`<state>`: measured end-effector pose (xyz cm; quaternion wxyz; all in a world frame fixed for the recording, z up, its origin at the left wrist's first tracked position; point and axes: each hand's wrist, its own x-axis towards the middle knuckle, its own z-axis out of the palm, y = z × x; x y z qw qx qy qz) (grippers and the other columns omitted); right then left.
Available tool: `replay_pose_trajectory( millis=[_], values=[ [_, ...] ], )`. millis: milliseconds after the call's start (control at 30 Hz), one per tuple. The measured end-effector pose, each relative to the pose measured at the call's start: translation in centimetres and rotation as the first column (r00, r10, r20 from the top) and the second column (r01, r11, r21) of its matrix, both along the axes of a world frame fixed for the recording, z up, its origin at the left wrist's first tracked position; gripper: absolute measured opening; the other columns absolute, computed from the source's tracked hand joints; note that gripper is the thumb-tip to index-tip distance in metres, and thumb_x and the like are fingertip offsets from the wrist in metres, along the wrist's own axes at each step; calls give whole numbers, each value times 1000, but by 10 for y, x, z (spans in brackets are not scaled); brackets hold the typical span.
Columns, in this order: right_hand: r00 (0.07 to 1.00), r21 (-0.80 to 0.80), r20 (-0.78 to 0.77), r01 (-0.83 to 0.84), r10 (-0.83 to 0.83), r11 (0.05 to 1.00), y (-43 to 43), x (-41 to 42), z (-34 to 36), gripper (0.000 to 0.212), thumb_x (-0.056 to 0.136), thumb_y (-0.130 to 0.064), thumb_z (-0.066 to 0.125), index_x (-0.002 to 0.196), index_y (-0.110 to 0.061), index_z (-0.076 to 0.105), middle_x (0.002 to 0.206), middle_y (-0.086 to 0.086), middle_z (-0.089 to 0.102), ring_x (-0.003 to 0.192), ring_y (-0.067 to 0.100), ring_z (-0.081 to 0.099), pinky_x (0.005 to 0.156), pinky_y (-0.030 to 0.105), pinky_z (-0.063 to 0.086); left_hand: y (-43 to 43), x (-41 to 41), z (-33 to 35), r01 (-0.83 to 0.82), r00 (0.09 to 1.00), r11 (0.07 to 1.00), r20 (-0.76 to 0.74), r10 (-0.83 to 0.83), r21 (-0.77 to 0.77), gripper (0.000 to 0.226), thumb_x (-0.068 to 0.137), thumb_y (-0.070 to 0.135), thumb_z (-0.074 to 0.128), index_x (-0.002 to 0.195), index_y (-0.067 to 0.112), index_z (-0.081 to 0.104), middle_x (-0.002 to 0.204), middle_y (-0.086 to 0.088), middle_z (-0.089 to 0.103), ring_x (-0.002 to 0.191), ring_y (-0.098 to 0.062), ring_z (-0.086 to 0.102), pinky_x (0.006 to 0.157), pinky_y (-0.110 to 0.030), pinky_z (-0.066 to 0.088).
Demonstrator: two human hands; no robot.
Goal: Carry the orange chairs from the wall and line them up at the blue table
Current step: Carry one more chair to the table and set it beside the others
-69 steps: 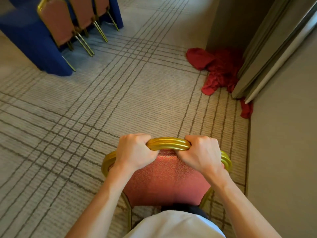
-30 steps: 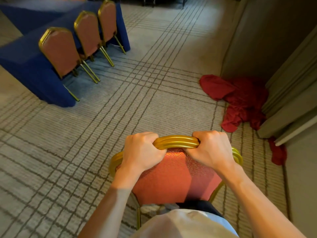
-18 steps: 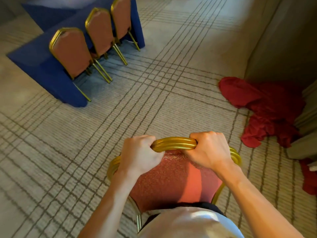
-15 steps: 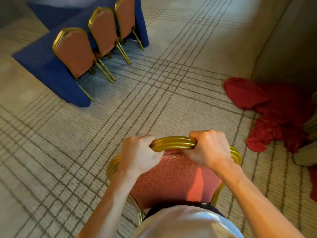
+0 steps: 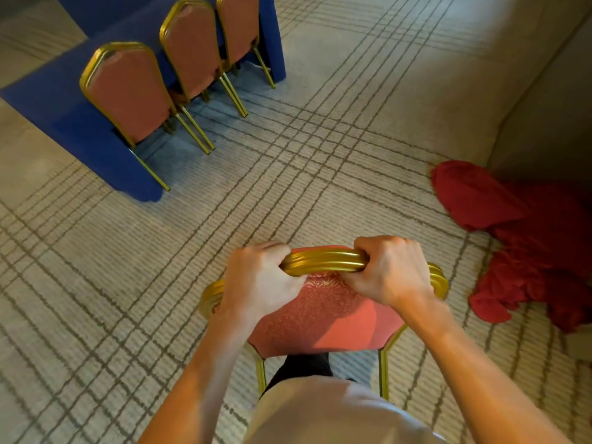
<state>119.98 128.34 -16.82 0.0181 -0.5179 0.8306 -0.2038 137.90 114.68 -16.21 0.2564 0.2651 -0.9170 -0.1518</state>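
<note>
I hold an orange chair (image 5: 323, 318) with a gold frame in front of my body, seen from behind its backrest. My left hand (image 5: 259, 285) grips the top rail on the left, and my right hand (image 5: 389, 272) grips it on the right. At the upper left stands the blue table (image 5: 64, 104), draped to the floor. Three orange chairs are lined up along its near side: the nearest chair (image 5: 128, 91), the middle chair (image 5: 192, 49) and the far chair (image 5: 238, 24), backs toward me.
A heap of red cloth (image 5: 528, 238) lies on the carpet at the right, against a beige wall (image 5: 544, 100). Patterned beige carpet (image 5: 320, 149) stretches between me and the table.
The table and its three chairs have come closer and shifted toward the middle of the view. The red cloth has slid to the right. Both hands keep the same grip on the chair rail.
</note>
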Motion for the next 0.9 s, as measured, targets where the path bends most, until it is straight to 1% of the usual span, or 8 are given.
replay_pose_trajectory(
  millis=[100, 167, 300, 400, 500, 733, 833, 900],
  values=[
    [999, 49, -37, 21, -19, 999, -53, -34, 4, 45, 69, -66, 47, 55, -25, 37, 56, -5, 56, 64, 28, 63, 59, 30, 31, -54, -36, -4, 1, 1000, 1000, -8, -1, 20, 42, 62, 26, 86, 52, 22, 45, 50, 10, 46, 45, -10, 40, 42, -24, 33],
    [998, 80, -42, 49, -46, 996, -86, -60, 12, 45, 73, -61, 58, 55, -24, 39, 56, -6, 55, 64, 29, 63, 59, 30, 32, -90, -63, -2, 7, 1000, 1000, -19, -7, 29, 40, 64, 29, 84, 52, 21, 46, 50, 10, 47, 44, -12, 42, 40, -29, 37],
    [995, 57, -83, 67, -62, 996, -130, -95, 23, 51, 72, -51, 70, 52, -28, 29, 49, -12, 39, 55, 26, 59, 58, 27, 30, -139, -102, 3, 55, 997, 998, -51, -53, 33, 35, 68, 29, 82, 53, 19, 51, 51, 9, 50, 44, -12, 45, 39, -30, 40],
    [992, 60, -94, 88, -82, 994, -156, -122, 32, 49, 71, -49, 72, 52, -29, 31, 54, -6, 55, 57, 27, 61, 59, 27, 30, -170, -133, 10, 85, 995, 996, -62, -84, 22, 33, 68, 30, 80, 54, 19, 52, 53, 9, 52, 45, -12, 47, 41, -29, 40],
    [985, 84, -119, 138, -127, 987, -181, -154, 40, 43, 71, -50, 71, 55, -24, 41, 58, -3, 61, 61, 27, 63, 59, 28, 29, -202, -170, 17, 116, 992, 993, -57, -114, 20, 35, 67, 31, 80, 54, 22, 48, 53, 11, 48, 46, -11, 45, 43, -25, 36],
    [976, 148, -38, 218, -214, 965, -234, -243, 29, 43, 74, -58, 68, 58, -23, 48, 65, -2, 66, 71, 27, 65, 64, 32, 40, -260, -268, 7, 140, 990, 990, -1, -140, 9, 38, 69, 35, 80, 52, 19, 50, 50, 9, 50, 44, -11, 46, 43, -30, 39],
    [980, 178, 24, 189, -196, 966, -265, -293, 24, 43, 76, -57, 65, 58, -24, 45, 65, -4, 63, 74, 26, 65, 65, 30, 35, -288, -316, 5, 117, 993, 993, 29, -118, 24, 43, 68, 35, 80, 53, 22, 41, 49, 11, 45, 43, -11, 43, 44, -24, 33],
    [982, 198, 52, 166, -180, 966, -288, -325, 24, 42, 77, -57, 65, 60, -25, 44, 62, -8, 55, 75, 24, 65, 67, 29, 33, -307, -347, 4, 109, 993, 994, 47, -109, 11, 42, 68, 34, 80, 53, 22, 43, 48, 11, 44, 42, -10, 42, 45, -23, 31]
  ],
)
